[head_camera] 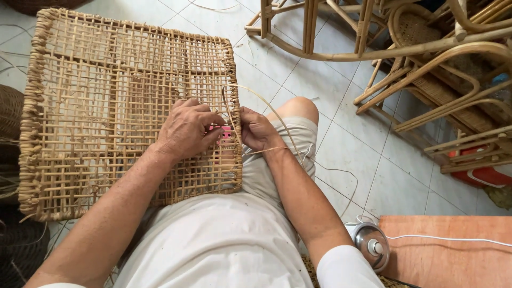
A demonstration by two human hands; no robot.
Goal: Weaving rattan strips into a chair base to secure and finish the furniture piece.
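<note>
A large square woven rattan panel (106, 106) rests on my lap, tilted away over the tiled floor. My left hand (185, 129) lies on its right part, fingers curled around a small pink tool (224, 132). My right hand (257, 129) pinches a thin rattan strand (266, 101) at the panel's right edge. The strand loops up above the hands and trails down past my right knee (298, 109).
Bent rattan chair frames (426, 53) are stacked at the upper right. A small metal fan (372, 245) with a white cable sits beside a wooden board (453, 250) at the lower right. Dark woven baskets (10, 117) stand along the left edge.
</note>
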